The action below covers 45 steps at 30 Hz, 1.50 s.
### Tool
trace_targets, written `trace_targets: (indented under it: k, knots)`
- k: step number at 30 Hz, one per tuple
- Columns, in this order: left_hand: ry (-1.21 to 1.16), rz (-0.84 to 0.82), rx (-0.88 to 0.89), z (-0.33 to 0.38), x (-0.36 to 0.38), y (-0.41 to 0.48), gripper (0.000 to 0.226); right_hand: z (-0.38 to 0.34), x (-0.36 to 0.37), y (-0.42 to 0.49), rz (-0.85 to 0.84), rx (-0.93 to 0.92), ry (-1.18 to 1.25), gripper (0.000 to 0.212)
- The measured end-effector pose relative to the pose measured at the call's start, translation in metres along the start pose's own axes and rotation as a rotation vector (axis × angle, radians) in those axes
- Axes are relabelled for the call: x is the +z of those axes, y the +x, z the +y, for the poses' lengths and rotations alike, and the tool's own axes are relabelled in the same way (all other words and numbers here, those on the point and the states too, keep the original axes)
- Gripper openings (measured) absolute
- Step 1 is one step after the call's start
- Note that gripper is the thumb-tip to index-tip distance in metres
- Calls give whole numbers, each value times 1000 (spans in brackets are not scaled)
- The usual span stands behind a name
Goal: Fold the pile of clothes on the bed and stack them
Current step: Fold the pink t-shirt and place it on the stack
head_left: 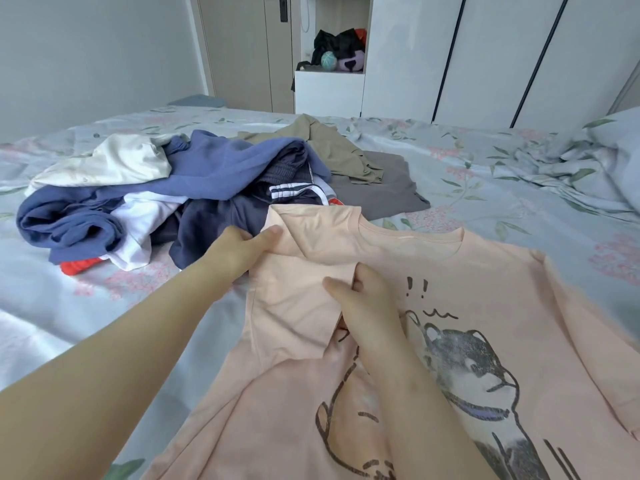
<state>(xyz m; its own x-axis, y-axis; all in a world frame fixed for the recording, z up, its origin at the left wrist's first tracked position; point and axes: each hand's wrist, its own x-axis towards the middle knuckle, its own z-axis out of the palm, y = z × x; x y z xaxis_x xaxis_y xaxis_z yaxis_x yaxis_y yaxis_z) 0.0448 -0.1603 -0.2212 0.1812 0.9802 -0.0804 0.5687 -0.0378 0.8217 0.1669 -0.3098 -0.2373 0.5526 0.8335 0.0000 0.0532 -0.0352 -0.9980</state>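
Peach top lies nearest, spread print-side up on the bed, neckline pointing away from the camera; dark cartoon animal print and two exclamation marks visible on the chest. Its left shoulder portion is folded inward over the chest as a flap. Left hand: thumb on top of the fabric, fingers beneath, pinching the top at the far corner of that fold, near the shoulder. Right hand: thumb lying on the flap, fingers curled under its inner edge, gripping it just left of the exclamation marks. Both forearms enter from the lower edge of the view, bare. Pile of clothes sits unfolded on the bed beyond the left hand, touching the far-left corner of the top. Contents identifiable: blue garment draped across the heap, cream garment at the far left, white garment under the blue, dark navy item with white stripes, red item showing at the near-left edge. Olive garment and grey garment lie flatter just right of the heap, olive partly over grey. Bedding is pale blue with pink floral print, rumpled at far right. White wardrobe stands behind the bed.
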Motion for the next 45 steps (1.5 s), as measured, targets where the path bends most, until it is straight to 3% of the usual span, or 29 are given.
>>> trace_targets:
  k: [5,8,11,14,19,22,25,27,29,33,36,39,45]
  knots:
    - [-159,197,38,2,3,0,28,-4,1,3,15,76,213,35]
    - [-157,248,31,5,11,-1,23,4,8,8,25,133,120,58]
    - [-38,256,71,6,19,-7,21,9,10,11,71,58,68,55]
    - [-76,277,64,5,19,-12,26,9,4,7,155,28,49,68]
    - [-225,115,60,1,14,-47,39,6,1,-3,51,-14,2,67]
    - [-281,-85,94,-15,-3,-80,44,4,-1,-17,-36,24,-94,48]
    - [-208,-247,88,-29,-20,-96,29,3,-4,-31,-124,58,-148,31]
    - [-198,-159,54,-37,-25,-100,18,3,-1,-37,-103,83,-127,33]
    - [-73,-27,59,-42,-24,-98,22,8,6,-39,-39,64,-151,35]
    - [317,-111,98,-27,-13,-82,35,1,9,-33,-16,92,-78,55]
    - [468,-121,100,-2,-2,-73,50,-9,4,-17,-31,180,9,58]
    - [616,-37,98,4,15,-74,47,-8,1,1,25,186,6,52]
    - [748,166,192,-19,37,-75,48,4,1,6,130,-47,-141,61]
